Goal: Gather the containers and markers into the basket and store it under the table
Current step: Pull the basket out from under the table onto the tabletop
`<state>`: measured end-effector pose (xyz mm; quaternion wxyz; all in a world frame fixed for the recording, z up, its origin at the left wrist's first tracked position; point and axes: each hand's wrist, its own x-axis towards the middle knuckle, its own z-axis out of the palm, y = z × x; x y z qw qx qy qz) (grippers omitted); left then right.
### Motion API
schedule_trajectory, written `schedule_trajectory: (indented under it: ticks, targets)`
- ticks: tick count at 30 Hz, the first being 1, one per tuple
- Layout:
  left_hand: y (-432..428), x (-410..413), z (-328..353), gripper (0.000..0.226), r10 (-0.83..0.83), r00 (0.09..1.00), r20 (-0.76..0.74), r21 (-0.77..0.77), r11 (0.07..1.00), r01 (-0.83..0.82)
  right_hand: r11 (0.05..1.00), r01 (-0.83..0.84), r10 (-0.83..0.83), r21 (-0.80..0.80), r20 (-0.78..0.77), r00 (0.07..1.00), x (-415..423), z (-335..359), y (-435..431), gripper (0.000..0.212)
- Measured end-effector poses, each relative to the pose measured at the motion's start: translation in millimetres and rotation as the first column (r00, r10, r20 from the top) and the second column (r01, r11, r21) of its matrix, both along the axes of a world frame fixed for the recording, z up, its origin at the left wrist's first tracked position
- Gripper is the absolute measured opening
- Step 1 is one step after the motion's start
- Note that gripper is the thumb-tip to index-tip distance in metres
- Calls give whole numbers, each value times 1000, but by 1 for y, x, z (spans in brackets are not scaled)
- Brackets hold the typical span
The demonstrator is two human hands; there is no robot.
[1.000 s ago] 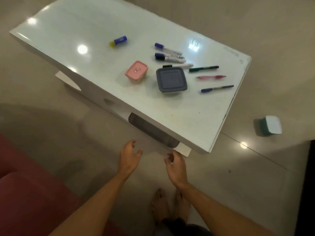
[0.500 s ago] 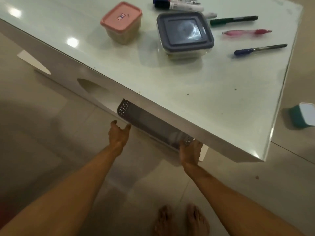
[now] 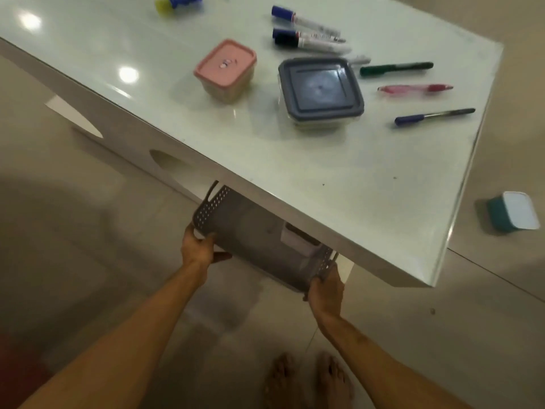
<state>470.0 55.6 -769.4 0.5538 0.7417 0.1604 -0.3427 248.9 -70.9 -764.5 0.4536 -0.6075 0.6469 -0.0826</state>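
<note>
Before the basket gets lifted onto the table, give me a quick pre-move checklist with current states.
1. Left hand grips the grey basket at its end: ok.
2. Right hand grips the other end: ok.
3. Basket clear of the table edge: not ok, partly underneath.
4. Basket empty: cannot tell.
5. Bare tabletop near the front edge for landing: ok.
6. Teal container on the table: not ok, on the floor.

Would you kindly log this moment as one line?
phase: fetching basket | left hand: grip on left end | right hand: grip on right end | basket: partly under table | containers, markers: still on tabletop

Both arms extended; left hand (image 3: pixel 198 248) and right hand (image 3: pixel 326 291) closed, gripping.
</note>
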Motion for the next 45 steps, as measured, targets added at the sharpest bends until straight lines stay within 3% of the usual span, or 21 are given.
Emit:
schedule_trajectory:
  ticks: [6,10,18,24,29,37,45]
  targets:
    - [84,-23,104,52,74,996,-43,95,993,-69,977,-141,144,159,-9,990,-15,86,70,38]
    - [132,-22,187,52,126,992,13,108,986,-126,954,-214,219,207,1,976,-2,148,104,30]
    - [210,-27,326,58,289,955,68,73,953,-294,912,-371,363,176,78,929,20,273,146,31]
    - [201,-9,424,61,343,935,95,12,938,-345,895,-425,409,134,135,903,53,363,123,29]
    - [163,41,488,59,267,949,170,-34,964,-265,902,-425,399,81,226,889,99,416,87,32]
    - [103,169,502,59,135,972,193,-39,991,-130,947,-320,301,31,262,917,197,420,57,36]
    - [81,319,416,66,-32,996,85,24,999,30,982,-171,152,82,198,968,315,331,77,36]
